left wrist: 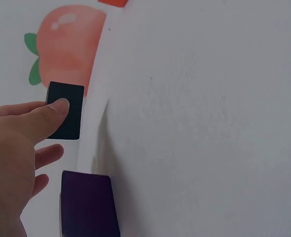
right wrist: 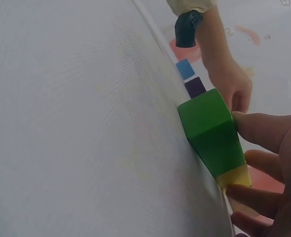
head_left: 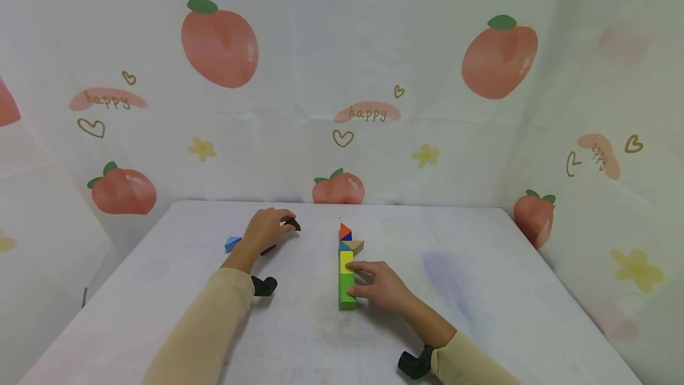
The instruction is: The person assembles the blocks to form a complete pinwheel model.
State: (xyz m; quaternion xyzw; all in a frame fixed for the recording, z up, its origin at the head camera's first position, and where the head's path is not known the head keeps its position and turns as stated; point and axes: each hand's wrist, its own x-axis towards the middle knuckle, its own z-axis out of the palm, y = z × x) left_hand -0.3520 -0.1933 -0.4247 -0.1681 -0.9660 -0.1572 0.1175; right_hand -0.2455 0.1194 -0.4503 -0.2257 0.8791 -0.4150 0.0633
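Note:
My left hand pinches a small dark block between thumb and finger, at the far left part of the table. In the left wrist view a dark purple block stands below that hand. Beside a row of blocks in the middle is my right hand, its extended thumb and fingers touching the row's right side. The thumb is at the green block, the index finger at the yellow block. Beyond these lie a teal block, a wood-coloured triangular block and an orange triangular block.
A light blue block lies left of my left hand. The white table ends at a peach-printed curtain. Black camera mounts stick out at both wrists.

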